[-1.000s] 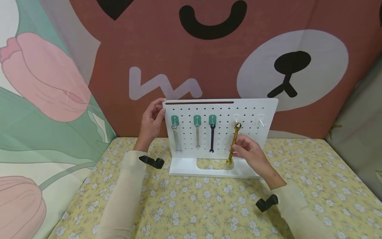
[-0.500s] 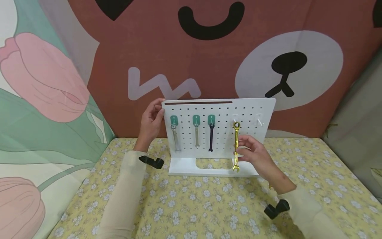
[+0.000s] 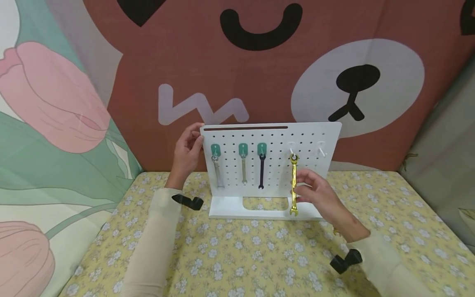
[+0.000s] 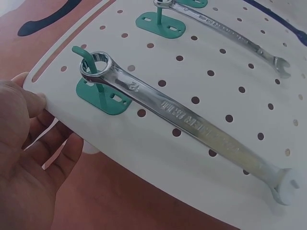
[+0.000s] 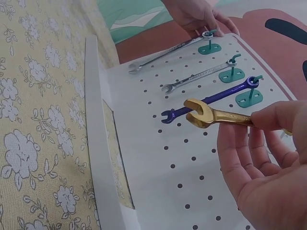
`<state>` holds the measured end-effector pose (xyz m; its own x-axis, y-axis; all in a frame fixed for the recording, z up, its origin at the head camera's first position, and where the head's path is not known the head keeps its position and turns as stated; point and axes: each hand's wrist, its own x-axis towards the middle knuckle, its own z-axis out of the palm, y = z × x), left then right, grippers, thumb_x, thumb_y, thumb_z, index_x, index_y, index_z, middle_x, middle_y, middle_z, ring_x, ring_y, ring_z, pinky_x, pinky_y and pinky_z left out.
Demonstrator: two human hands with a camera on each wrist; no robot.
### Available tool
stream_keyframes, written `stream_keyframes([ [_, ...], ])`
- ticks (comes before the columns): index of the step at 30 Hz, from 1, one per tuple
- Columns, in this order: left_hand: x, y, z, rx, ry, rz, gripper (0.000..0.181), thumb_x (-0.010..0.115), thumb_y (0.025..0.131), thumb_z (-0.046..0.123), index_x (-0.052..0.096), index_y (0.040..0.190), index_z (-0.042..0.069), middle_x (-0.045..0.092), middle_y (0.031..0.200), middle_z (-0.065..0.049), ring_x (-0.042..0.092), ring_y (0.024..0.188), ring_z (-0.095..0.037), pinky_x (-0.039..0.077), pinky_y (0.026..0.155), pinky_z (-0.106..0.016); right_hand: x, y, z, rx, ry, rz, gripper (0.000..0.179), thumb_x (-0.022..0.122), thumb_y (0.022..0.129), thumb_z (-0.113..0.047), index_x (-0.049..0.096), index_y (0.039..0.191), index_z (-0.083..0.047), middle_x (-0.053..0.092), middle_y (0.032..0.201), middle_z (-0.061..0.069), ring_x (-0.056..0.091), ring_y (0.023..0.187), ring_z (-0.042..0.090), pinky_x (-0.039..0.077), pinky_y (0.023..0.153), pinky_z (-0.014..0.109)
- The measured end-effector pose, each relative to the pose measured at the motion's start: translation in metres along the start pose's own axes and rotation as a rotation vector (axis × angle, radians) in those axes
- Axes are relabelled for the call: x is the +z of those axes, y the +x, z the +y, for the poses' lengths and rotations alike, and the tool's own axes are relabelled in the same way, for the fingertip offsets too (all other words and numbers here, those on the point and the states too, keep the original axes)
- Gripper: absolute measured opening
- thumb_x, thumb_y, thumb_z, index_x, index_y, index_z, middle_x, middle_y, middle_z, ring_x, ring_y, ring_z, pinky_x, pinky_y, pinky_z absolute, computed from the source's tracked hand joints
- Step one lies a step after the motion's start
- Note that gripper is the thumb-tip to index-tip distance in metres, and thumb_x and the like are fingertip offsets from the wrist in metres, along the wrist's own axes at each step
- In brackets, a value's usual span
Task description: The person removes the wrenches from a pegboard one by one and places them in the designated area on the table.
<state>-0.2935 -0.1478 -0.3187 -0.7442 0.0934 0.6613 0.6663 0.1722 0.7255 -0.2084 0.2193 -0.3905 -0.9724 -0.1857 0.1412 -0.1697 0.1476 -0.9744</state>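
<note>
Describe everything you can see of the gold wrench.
The gold wrench is shiny and looks metallic, with a ring at one end, a straight shaft and an open, two-pronged end. It is nearly upright in front of the white pegboard, ring up, prongs down. The right hand's grip pinches its shaft. The ring is at a white hook's tip; whether it is threaded on is unclear.
</note>
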Motion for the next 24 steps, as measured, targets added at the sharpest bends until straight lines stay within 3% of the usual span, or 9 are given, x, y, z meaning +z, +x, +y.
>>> stream_keyframes([
  [7, 0.0, 0.0, -0.002, -0.006, 0.001, -0.002, 0.035, 0.05, 0.106, -0.003, 0.053, 0.141, -0.006, 0.056, 0.106, -0.03, 0.056, 0.085, -0.041, 0.051, 0.072, -0.023, -0.004, -0.005, -0.007, 0.026, 0.003, 0.004, 0.045, 0.062, 0.101, -0.008, 0.046, 0.14, 0.007, 0.054, 0.127, 0.025, 0.066, 0.098, 0.02, 0.059, 0.081, 0.038],
  [14, 0.0, -0.001, -0.005, -0.015, -0.01, -0.012, 0.035, 0.05, 0.107, -0.003, 0.053, 0.142, -0.005, 0.055, 0.107, -0.03, 0.057, 0.085, -0.042, 0.053, 0.072, -0.021, -0.011, -0.008, -0.011, -0.024, 0.022, -0.031, 0.039, 0.06, 0.102, -0.004, 0.049, 0.138, 0.006, 0.058, 0.119, 0.012, 0.066, 0.092, 0.02, 0.058, 0.076, 0.035],
  [16, 0.0, -0.001, -0.005, -0.014, -0.007, -0.012, 0.035, 0.05, 0.107, -0.003, 0.053, 0.142, -0.004, 0.056, 0.107, -0.03, 0.057, 0.086, -0.042, 0.055, 0.074, -0.026, -0.012, -0.008, -0.012, -0.033, 0.056, -0.041, 0.036, 0.06, 0.102, -0.004, 0.05, 0.136, 0.003, 0.059, 0.116, 0.008, 0.066, 0.091, 0.019, 0.058, 0.075, 0.034],
  [21, -0.001, -0.001, -0.006, -0.01, -0.005, -0.012, 0.035, 0.05, 0.107, -0.002, 0.054, 0.141, -0.003, 0.056, 0.106, -0.029, 0.058, 0.087, -0.04, 0.056, 0.076, -0.029, -0.012, -0.009, -0.017, -0.056, 0.086, -0.049, 0.033, 0.062, 0.102, -0.005, 0.051, 0.134, 0.002, 0.059, 0.114, 0.005, 0.065, 0.09, 0.019, 0.058, 0.075, 0.033],
  [24, -0.001, 0.0, -0.004, 0.002, -0.008, -0.016, 0.034, 0.051, 0.107, -0.002, 0.053, 0.141, -0.004, 0.057, 0.106, -0.029, 0.058, 0.086, -0.041, 0.055, 0.074, -0.024, -0.015, -0.011, -0.019, -0.062, 0.065, -0.045, 0.033, 0.062, 0.102, -0.005, 0.052, 0.133, 0.001, 0.06, 0.113, 0.006, 0.065, 0.089, 0.019, 0.058, 0.075, 0.034],
])
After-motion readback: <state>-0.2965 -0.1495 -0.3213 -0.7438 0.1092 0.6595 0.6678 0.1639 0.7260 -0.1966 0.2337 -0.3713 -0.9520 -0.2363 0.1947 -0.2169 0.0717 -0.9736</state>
